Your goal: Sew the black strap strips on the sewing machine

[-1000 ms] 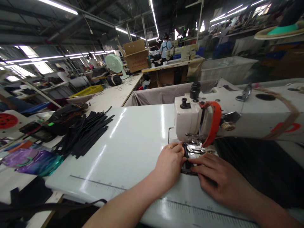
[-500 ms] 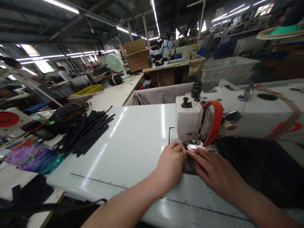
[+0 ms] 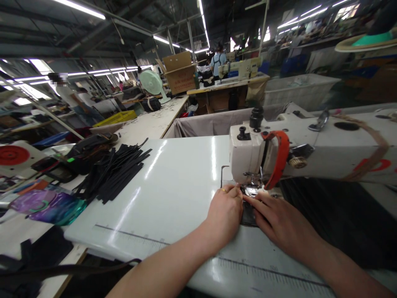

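A white sewing machine with an orange strap stands on the pale table. Just left of its metal presser foot, my left hand is closed, its fingers bent together at the edge of a small dark piece. My right hand lies over the right side of that piece, index finger stretched toward the left fingertips and the other fingers apart. Both hands touch the dark piece close to the needle area. The fingertips hide part of it.
A pile of black strips lies on the table's left side. Beyond it are a purple and teal pouch, a green fan and a cardboard box. Dark material lies right of my right hand. People are in the background.
The hands and dark piece have hardly moved. The view has shifted slightly, and a person at the far left now stands higher in view.
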The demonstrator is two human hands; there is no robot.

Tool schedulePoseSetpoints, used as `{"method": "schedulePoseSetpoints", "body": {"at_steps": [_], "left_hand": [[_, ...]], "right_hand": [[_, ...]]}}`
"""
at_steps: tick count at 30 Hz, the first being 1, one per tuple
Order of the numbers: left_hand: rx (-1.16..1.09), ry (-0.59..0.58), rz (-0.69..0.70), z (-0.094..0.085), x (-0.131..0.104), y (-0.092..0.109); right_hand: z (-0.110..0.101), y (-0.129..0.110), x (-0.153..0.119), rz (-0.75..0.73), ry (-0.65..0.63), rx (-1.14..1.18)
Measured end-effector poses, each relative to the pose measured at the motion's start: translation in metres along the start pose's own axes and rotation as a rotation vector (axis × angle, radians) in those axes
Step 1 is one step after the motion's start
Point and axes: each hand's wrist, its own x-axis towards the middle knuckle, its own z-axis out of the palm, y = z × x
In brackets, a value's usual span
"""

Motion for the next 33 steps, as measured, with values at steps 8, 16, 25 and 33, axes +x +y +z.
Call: {"method": "schedulePoseSetpoints", "body": {"at_steps": [8, 16, 25, 33], "left_hand": [[0.032, -0.030, -0.018, 0.001, 0.004, 0.001], [-0.093, -0.034, -0.030, -0.015, 0.001, -0.004], [-0.317, 0.201, -0.237, 0.000, 0.020, -0.038], [-0.102, -0.050, -0.132, -0.017, 0.023, -0.027]], "right_hand": [[-0.001, -0.001, 0.000, -0.001, -0.003, 0.004], [-0.002, -0.001, 0.000, -0.015, 0.030, 0.018], [0.002, 0.002, -0.007, -0.036, 0.033, -0.014], [-0.009, 0.002, -0.004, 0.022, 0.109, -0.059]]}}
